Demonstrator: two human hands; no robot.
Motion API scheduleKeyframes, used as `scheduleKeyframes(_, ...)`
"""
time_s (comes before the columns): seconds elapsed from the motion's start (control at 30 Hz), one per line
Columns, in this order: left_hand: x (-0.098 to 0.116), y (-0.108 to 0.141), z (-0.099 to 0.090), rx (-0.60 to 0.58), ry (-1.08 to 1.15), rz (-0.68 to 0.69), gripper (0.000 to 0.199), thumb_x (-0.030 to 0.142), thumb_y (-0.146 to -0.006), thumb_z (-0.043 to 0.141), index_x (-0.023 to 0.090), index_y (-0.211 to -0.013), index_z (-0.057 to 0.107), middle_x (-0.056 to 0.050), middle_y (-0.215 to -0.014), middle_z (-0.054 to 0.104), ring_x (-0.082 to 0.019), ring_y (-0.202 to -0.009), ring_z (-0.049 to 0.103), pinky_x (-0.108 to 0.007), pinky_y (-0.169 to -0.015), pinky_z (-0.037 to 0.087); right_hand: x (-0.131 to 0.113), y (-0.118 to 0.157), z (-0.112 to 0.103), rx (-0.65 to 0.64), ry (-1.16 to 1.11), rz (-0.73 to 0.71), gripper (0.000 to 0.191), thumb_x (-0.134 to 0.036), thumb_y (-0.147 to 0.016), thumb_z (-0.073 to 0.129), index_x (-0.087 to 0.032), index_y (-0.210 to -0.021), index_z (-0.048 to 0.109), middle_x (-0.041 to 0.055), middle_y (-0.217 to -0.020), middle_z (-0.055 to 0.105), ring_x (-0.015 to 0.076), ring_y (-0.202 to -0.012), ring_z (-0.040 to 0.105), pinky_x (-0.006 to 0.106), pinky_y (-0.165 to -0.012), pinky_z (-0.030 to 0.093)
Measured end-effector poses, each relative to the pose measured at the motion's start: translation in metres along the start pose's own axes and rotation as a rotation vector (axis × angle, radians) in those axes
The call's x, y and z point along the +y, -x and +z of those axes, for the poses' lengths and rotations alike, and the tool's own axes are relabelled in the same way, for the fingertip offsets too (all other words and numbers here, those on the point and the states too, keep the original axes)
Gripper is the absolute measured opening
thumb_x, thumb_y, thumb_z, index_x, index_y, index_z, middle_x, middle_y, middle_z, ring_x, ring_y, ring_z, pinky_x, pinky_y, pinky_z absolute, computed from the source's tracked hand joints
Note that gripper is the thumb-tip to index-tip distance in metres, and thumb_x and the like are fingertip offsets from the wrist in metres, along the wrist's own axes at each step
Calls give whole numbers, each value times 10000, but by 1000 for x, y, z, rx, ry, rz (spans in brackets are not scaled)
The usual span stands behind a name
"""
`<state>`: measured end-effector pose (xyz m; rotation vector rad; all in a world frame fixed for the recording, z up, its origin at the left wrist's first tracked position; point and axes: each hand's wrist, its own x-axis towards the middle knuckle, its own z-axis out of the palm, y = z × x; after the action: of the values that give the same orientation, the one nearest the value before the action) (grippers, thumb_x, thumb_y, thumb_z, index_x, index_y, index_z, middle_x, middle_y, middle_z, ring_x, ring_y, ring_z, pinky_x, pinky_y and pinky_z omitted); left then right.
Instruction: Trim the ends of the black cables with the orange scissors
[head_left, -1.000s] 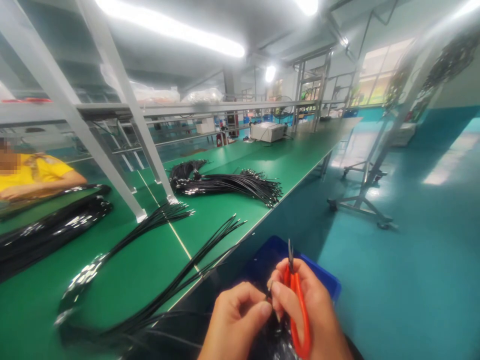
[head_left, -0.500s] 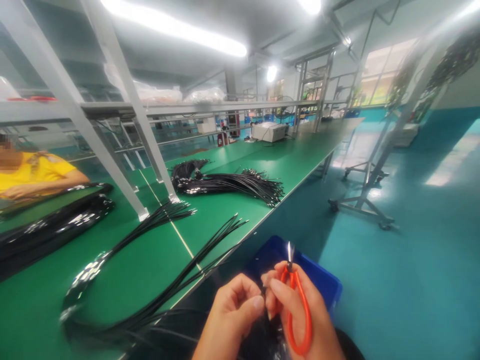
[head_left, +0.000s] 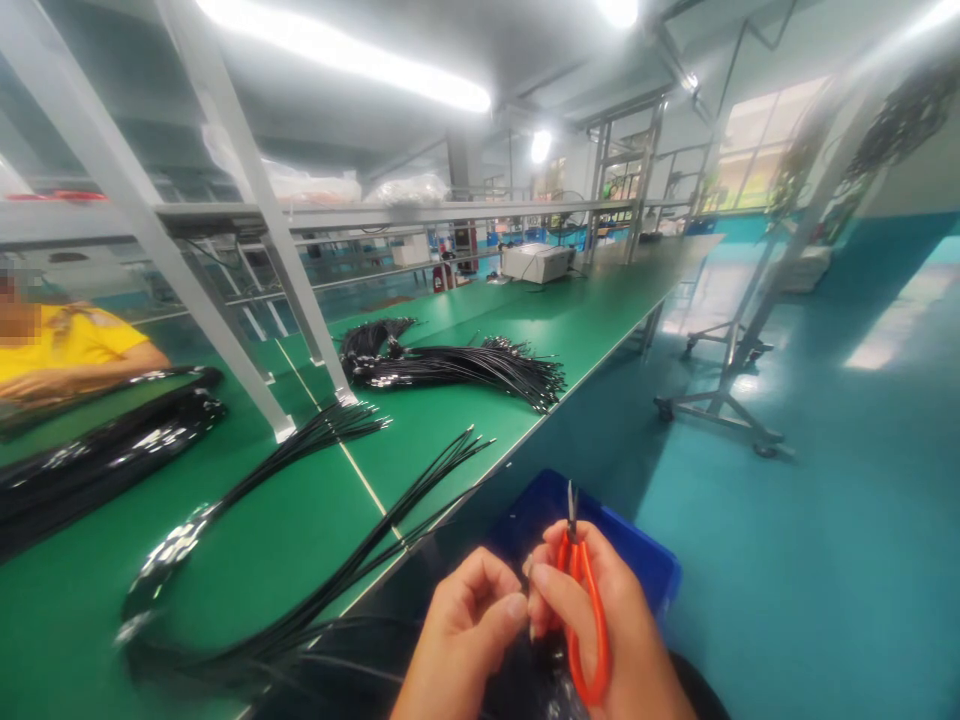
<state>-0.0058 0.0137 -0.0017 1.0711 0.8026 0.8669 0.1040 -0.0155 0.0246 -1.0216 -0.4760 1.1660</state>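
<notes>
My right hand (head_left: 600, 600) is closed around orange-handled scissors (head_left: 589, 630), whose narrow metal blades point up and look nearly shut. Beside it, my left hand (head_left: 476, 625) pinches thumb and forefinger together. The fingertips of both hands almost meet, and a small dark bit shows between them, too hidden to make out. Below the hands lies a dark heap, partly covered by them. To the left, a curved bundle of black cables (head_left: 352, 560) with light tips lies on the green table (head_left: 262, 560) and reaches over its edge near my left forearm.
A blue bin (head_left: 645, 550) stands behind my hands, below the table edge. Further along lies another black cable bundle (head_left: 465, 370). Metal shelf posts (head_left: 300, 270) rise from the table. A person in yellow (head_left: 75, 345) sits at far left by a thick cable coil (head_left: 112, 440). A wheeled rack (head_left: 727, 400) stands right.
The scissors in my right hand have tilted and shifted slightly left, and their blades look closer together. My left hand keeps its pinch, almost unmoved. The whole view has drifted a little.
</notes>
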Motion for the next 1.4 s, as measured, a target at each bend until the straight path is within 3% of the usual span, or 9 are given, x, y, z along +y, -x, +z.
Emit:
scheduleKeyframes(0.13,10,3,14,99,-35,133,343,487,-736,656,171,-716,525,27,-586,554,-80,-484,425,-181,-456,336,4,2,2,-14,-41,39,240,-241,-670,752,-198,-816,567,-46,-610,600,94,-485,536,196,-467,445)
scheduleKeyframes(0.27,17,4,21,268,-245,264,231,389,-787,625,175,-711,582,14,-600,561,-127,-529,523,-227,-513,431,8,0,2,-78,-74,49,289,-280,-619,807,-195,-782,583,-38,-607,602,114,-522,546,214,-494,462)
scheduleKeyframes(0.47,16,1,5,160,-87,121,236,357,-793,631,151,-680,601,18,-537,558,-111,-518,488,-219,-527,411,5,2,-1,-108,-164,120,175,-212,-705,723,-184,-821,596,-33,-599,617,101,-493,533,208,-503,440)
scheduleKeyframes(0.63,17,1,11,136,52,131,208,362,-778,662,168,-754,590,38,-535,557,-109,-516,511,-222,-538,425,6,2,-2,-113,-197,157,194,-230,-692,738,-185,-826,604,-22,-577,623,119,-524,545,218,-520,440)
scheduleKeyframes(0.77,16,-1,12,114,85,144,204,330,-753,677,184,-696,548,34,-524,582,-118,-474,526,-231,-502,435,8,0,-4,-117,-232,179,219,-224,-682,748,-179,-843,607,-15,-599,630,120,-534,543,234,-534,443)
scheduleKeyframes(0.87,16,2,7,243,-81,163,150,313,-767,644,179,-714,602,26,-545,579,-133,-504,538,-239,-521,451,8,-2,-6,-136,-233,183,193,-232,-695,734,-178,-833,610,-18,-558,619,127,-521,542,245,-532,444)
scheduleKeyframes(1.03,19,8,5,455,-533,462,153,200,-736,657,243,-862,734,-61,-886,680,-208,-747,623,-272,-684,484,7,-2,-5,-83,-247,208,237,-224,-662,767,-183,-842,619,-15,-606,628,135,-560,561,248,-532,466)
scheduleKeyframes(1.27,20,9,0,432,-599,469,112,207,-750,643,252,-783,740,-60,-885,695,-223,-811,643,-252,-707,477,4,-1,0,-91,-244,150,229,-236,-640,770,-192,-799,612,-22,-573,617,130,-528,543,241,-512,452)
scheduleKeyframes(1.4,16,11,0,178,-347,264,109,295,-803,607,206,-795,671,-22,-710,688,-187,-682,630,-243,-642,480,4,-3,3,-86,-249,143,215,-245,-636,760,-186,-775,607,-40,-520,580,110,-498,501,221,-514,432)
